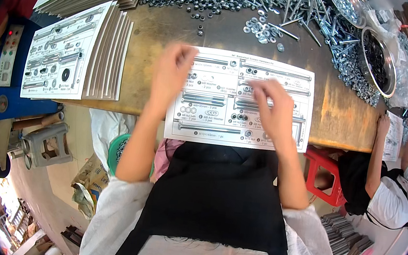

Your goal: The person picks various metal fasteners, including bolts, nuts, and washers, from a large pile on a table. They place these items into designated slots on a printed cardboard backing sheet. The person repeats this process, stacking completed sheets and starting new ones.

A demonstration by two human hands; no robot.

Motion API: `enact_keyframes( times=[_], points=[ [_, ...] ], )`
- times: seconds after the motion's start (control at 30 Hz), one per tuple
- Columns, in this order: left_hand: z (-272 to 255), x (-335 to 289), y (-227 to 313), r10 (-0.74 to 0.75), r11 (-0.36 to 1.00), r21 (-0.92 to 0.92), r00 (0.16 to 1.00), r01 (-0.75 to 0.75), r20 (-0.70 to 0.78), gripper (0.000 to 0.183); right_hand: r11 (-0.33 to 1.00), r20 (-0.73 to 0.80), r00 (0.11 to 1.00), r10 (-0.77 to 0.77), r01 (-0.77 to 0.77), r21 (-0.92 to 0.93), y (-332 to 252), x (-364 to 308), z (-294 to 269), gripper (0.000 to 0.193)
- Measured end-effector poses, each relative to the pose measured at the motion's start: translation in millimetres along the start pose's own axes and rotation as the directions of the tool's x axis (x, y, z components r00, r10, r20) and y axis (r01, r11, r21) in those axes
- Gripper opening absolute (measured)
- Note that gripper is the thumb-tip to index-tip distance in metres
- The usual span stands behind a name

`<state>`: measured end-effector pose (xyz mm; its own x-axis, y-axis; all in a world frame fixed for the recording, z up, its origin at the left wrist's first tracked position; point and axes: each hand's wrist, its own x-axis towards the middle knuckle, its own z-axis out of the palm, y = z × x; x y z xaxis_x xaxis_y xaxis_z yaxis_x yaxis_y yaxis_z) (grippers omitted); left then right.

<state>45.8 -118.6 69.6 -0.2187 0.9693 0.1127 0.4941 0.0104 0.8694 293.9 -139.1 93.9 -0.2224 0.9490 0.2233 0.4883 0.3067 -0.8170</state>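
Note:
In front of me, at the table's near edge, lies a white printed hardware card point(204, 114) with bolts, nuts and washers shown in boxes. Over the card's left edge is my left hand point(171, 74), its curled fingertips smeared by motion; whether they hold anything is unclear. My right hand point(274, 108) hovers above the card's right half, index finger and thumb apart, nothing visible between them. Beyond the card, loose washers point(263, 31) and a few dark cap nuts point(200, 30) are scattered on the table point(160, 31).
Stacks of similar cards point(107, 58) stand at the left. Piled bolts point(292, 2) and nuts cover the far side. A metal bowl point(377, 62) of black parts is at the right. Another person point(393, 196) sits there beside a red stool point(322, 176). A green bucket point(117, 152) stands below.

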Motion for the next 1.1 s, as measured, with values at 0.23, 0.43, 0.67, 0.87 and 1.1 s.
enact_keyframes(
  times=[0.23,0.43,0.67,0.87,1.1],
  points=[
    [40.6,90.9,-44.8,0.09,0.915,0.399,0.995,-0.066,-0.041,0.023,0.976,0.009,0.984,-0.18,0.18,-0.122,43.0,158.1,102.1,0.018],
    [15.2,84.4,-67.5,0.106,0.932,0.353,0.993,-0.081,-0.05,0.022,0.949,0.147,0.974,-0.175,0.206,-0.239,47.5,179.5,126.0,0.019],
    [-18.6,67.1,-74.9,-0.12,0.939,-0.318,0.991,0.131,0.056,0.018,0.985,0.155,0.986,-0.055,0.079,-0.152,43.5,159.9,115.5,0.015],
    [-54.0,6.4,-37.8,-0.183,0.642,-0.724,0.967,0.253,0.177,0.024,0.954,0.217,0.971,-0.103,0.159,-0.256,39.2,154.9,125.4,0.026],
    [-60.1,-94.9,-19.8,-0.033,0.999,-0.007,0.963,0.036,0.266,0.027,0.973,0.12,0.985,-0.125,0.145,-0.179,48.3,148.7,138.1,0.02]
  ],
)
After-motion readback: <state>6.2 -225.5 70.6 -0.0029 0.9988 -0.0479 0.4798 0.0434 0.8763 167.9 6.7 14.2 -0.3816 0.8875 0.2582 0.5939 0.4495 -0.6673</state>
